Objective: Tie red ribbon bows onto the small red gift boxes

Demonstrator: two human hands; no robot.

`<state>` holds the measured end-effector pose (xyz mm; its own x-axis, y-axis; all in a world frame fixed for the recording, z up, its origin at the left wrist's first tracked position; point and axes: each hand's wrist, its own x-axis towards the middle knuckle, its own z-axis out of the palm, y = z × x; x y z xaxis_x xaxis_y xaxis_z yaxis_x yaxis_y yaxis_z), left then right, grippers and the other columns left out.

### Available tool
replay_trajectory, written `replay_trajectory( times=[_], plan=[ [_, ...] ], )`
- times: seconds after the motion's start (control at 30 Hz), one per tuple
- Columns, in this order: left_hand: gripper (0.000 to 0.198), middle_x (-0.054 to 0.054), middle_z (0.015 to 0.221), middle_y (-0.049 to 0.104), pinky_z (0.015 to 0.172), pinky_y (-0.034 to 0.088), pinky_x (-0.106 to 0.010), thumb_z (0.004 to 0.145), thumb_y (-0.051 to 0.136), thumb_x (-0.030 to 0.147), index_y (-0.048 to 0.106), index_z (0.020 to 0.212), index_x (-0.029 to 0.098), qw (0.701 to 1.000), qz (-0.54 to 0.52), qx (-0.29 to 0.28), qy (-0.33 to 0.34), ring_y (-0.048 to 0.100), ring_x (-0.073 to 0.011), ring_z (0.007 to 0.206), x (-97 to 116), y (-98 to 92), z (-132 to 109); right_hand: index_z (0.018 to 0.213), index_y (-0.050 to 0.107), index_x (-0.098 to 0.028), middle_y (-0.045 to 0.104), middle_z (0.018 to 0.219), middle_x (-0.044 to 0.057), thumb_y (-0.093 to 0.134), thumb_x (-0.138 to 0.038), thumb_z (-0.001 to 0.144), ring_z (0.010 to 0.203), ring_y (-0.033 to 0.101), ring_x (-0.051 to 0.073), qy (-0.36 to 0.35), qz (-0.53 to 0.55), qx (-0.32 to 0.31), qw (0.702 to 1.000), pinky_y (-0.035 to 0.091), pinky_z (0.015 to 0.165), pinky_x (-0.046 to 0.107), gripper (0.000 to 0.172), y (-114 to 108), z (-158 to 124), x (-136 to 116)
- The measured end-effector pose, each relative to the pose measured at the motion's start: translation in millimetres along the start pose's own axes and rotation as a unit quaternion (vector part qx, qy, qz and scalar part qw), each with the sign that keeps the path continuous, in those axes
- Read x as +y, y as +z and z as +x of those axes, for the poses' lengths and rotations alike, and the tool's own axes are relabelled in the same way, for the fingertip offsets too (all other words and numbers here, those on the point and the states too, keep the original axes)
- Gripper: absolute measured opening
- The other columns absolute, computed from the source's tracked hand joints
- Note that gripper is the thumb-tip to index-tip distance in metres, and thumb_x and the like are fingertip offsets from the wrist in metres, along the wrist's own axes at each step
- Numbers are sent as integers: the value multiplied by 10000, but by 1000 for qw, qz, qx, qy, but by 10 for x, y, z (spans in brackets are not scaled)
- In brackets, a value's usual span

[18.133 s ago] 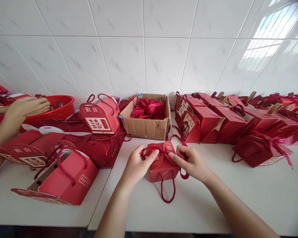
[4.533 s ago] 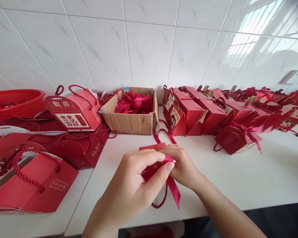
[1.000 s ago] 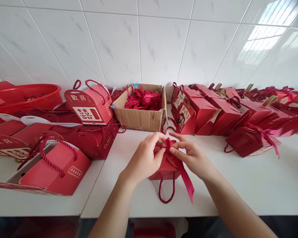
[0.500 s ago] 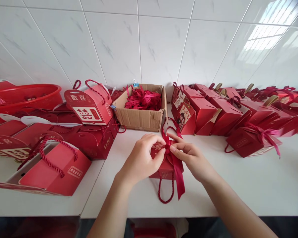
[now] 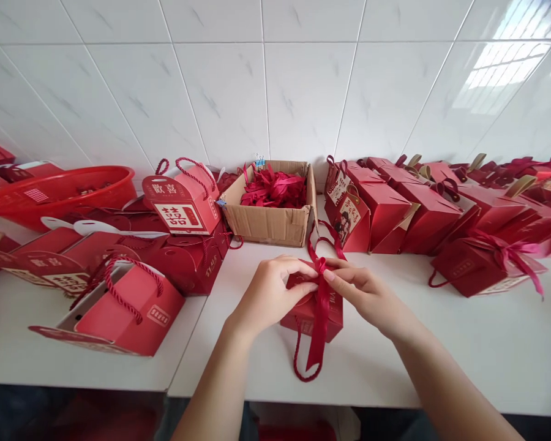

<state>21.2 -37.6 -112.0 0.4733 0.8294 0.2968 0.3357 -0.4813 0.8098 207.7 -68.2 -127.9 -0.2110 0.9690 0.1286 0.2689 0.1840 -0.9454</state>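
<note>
- Far left: red basin (image 5: 59,190) by the wall; handle boxes (image 5: 119,312), flat and half-built, crowd the top to its front edge.
- Centre back: cardboard carton (image 5: 270,223) of ribbons, just behind the work.
- L hand (image 5: 269,294) pinches the ribbon (image 5: 320,306) knot w/ thumb and forefinger, atop a small red gift box (image 5: 310,315) near the front edge.
- R hand (image 5: 371,294) pinches the same knot from the opp. side.
- Right: bare white table (image 5: 487,355) lies open in front of finished boxes (image 5: 395,214) lined along the wall.

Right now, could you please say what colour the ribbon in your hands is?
Dark red ribbon; head view.
</note>
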Motion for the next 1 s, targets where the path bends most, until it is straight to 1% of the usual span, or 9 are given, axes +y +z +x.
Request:
replay_trajectory(
  times=[0.1,0.2,0.37,0.53,0.6,0.7,0.8,0.9,1.0],
  plan=[
    [108,-43,916,710,804,520,-315,776,655,179,726,850,208,1000,-11,1,6,655,-188,873,-23,2,5,724,722,-258,680,1045,54,524,-489,890,1260,462,279,-30,-42,-2,999,454,970,397,347,-43,-12,18],
    [97,-47,889,710,795,527,-313,776,664,206,739,837,207,1000,-20,-11,10,661,-186,844,-35,-5,17,743,724,-263,694,954,42,537,-453,893,1082,584,258,-67,-91,-24,993,499,877,350,305,-110,-28,0],
    [111,-46,914,704,812,513,-305,795,632,204,727,850,207,998,-24,-51,1,655,-180,863,-14,-35,31,845,721,-282,703,932,7,534,-402,899,921,637,205,-64,-122,-67,988,516,743,287,228,-292,-55,-92],
    [98,-34,910,701,823,498,-297,799,600,192,684,849,200,998,-12,-62,-5,645,-170,875,31,-40,34,853,657,-250,699,888,-1,588,-278,843,817,638,177,-76,-177,-18,981,504,710,294,75,-427,-72,-113],
    [99,-30,909,689,824,494,-283,794,585,163,652,862,190,998,-24,-59,-2,635,-157,875,52,-32,34,871,620,-242,689,857,-6,589,-219,825,801,638,168,-81,-182,-3,980,501,703,288,60,-428,-70,-102],
    [98,-20,890,649,833,480,-265,803,553,138,602,876,182,997,-47,-61,2,610,-135,874,78,-21,37,962,595,-246,689,823,-11,567,-146,810,767,642,162,-78,-202,16,976,494,687,288,184,-399,-62,-88],
    [98,-19,881,606,840,462,-265,813,519,118,572,874,174,996,-54,-65,-2,584,-132,879,92,-19,42,918,620,-231,685,819,0,554,-97,805,751,627,159,-112,-255,37,960,476,696,292,188,-388,-87,-86],
    [115,-18,879,582,841,448,-269,811,517,111,560,899,172,996,-60,-70,-12,567,-133,872,94,-20,46,841,656,-233,671,849,6,560,-72,816,804,606,167,-162,-326,9,931,437,809,341,189,-431,-189,-116],
    [136,-13,873,569,843,433,-268,821,513,112,555,934,175,994,-66,-84,-11,555,-131,869,96,-18,51,845,687,-266,653,938,16,634,-172,822,898,590,200,-178,-364,-49,913,397,874,390,111,-509,-299,-197]
  ],
)
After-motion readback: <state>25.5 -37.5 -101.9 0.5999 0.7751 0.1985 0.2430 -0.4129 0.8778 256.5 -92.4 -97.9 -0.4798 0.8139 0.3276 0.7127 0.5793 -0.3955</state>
